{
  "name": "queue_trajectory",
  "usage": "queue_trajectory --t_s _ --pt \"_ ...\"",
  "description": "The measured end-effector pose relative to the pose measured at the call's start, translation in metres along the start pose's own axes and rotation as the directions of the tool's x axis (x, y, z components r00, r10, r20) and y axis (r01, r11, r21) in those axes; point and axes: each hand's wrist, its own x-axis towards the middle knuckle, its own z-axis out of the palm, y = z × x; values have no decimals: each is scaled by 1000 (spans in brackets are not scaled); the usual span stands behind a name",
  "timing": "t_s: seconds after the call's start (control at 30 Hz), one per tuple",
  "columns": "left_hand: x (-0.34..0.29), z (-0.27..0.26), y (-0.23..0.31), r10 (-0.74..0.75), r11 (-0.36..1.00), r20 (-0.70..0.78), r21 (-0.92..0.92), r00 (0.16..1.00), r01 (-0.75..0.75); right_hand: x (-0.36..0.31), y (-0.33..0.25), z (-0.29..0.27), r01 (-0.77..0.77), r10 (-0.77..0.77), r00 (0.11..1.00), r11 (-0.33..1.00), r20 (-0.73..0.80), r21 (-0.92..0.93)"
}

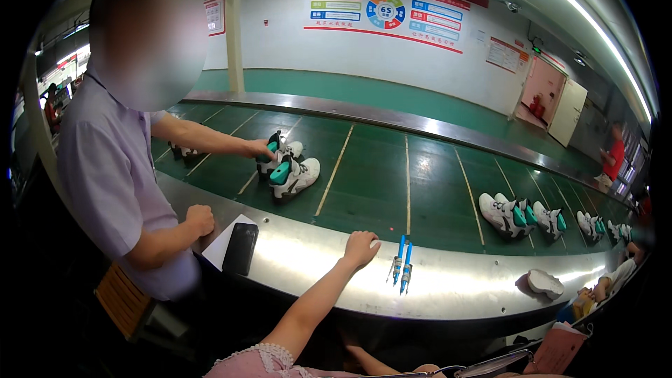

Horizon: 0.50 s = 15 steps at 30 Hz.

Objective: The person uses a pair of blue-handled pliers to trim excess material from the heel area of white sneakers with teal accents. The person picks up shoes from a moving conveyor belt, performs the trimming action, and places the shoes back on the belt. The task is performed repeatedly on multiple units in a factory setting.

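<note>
My left grip [361, 248] rested at the inner edge of the metal desk [448, 299], fingers curled down beside the green conveyor belt [371, 175]; the palm was turned away, so I could not tell whether it was pinching anything. Just right of it, two blue pen-like tools [407, 272] lay side by side, seemingly placed for easy picking up. Below the desk's near edge, past my right forearm [376, 362], my right grip was lost in shadow, its state unclear. Ahead and left of my left grip, a co-worker's hand [261, 148] was at the farther of two white sneakers [302, 178], perhaps steadying it. Nearer, to the left, a black phone [241, 249] lay partly over a white sheet [221, 245], off the belt. Well to the right were a pale block [545, 284] on the desk and more sneakers [501, 214]. Between the shoe groups, a broad stretch of belt gave my left grip room forward; the tools bounded it closely rightward.
</note>
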Motion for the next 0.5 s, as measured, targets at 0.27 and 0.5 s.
queue_trajectory --t_s 0.27,0.5 --pt "-1 -1 0 11 1000 -6 5 1000 -11 12 37 22 50 -53 999 962 -4 -269" --pt "1 1 4 15 1000 14 19 1000 -15 11 43 22 56 -74 993 979 -91 -194"
